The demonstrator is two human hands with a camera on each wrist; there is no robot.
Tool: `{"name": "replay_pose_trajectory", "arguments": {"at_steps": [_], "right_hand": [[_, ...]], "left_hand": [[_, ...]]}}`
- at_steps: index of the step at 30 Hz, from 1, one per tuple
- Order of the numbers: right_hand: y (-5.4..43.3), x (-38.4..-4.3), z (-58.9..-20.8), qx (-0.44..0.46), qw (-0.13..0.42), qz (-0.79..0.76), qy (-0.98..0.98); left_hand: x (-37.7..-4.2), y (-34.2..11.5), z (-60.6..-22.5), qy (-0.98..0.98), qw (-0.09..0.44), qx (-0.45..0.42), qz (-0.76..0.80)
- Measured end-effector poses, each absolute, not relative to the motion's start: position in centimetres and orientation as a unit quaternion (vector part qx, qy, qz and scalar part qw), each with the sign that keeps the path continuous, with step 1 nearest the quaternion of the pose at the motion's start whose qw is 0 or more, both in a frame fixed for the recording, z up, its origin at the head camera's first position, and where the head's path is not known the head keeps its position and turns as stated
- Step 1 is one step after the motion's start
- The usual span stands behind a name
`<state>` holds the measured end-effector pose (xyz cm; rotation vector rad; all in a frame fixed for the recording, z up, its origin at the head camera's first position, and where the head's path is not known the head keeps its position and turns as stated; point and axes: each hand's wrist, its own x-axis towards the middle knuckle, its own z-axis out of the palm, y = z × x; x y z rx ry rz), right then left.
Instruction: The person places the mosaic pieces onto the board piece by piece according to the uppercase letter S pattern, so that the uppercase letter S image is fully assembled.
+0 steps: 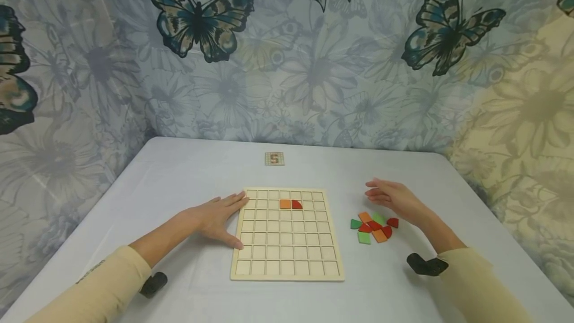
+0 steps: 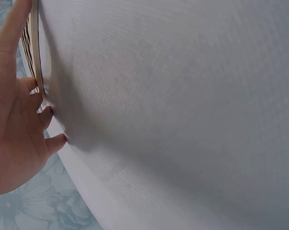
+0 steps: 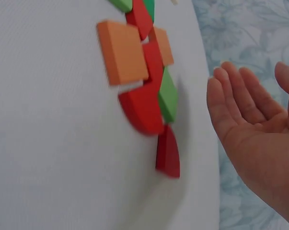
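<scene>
A pale wooden grid board (image 1: 287,254) lies flat on the white table. In its second row from the far edge, an orange square tile (image 1: 285,204) sits beside a red quarter-round tile (image 1: 296,205). My left hand (image 1: 215,218) rests at the board's left side, thumb and fingertips at its edge; the left wrist view shows the fingers spread along that rim. To the right of the board lies a loose cluster of tiles, among them a light green square (image 1: 364,238) and an orange one (image 1: 380,236). Just beyond them my right hand (image 1: 394,198) hovers, fingers loosely bent and holding nothing.
Behind the board, a small square card (image 1: 274,158) with an S-like figure lies on the white table (image 1: 193,163). A dark wrist device (image 1: 427,265) sits below the right sleeve, another (image 1: 154,284) below the left. Butterfly-patterned cloth (image 1: 314,88) rises behind the table.
</scene>
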<state>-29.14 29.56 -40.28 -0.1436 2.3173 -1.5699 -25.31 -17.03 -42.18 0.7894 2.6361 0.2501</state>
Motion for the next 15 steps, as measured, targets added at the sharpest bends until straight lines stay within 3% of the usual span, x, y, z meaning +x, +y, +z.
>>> {"name": "replay_pose_trajectory", "arguments": {"at_steps": [15], "right_hand": [[33.5, -27.3, -41.1, -0.042, 0.157, -0.532, 0.831]], "left_hand": [[-25.2, -16.9, -42.0, 0.937, 0.19, 0.282, 0.086]]}}
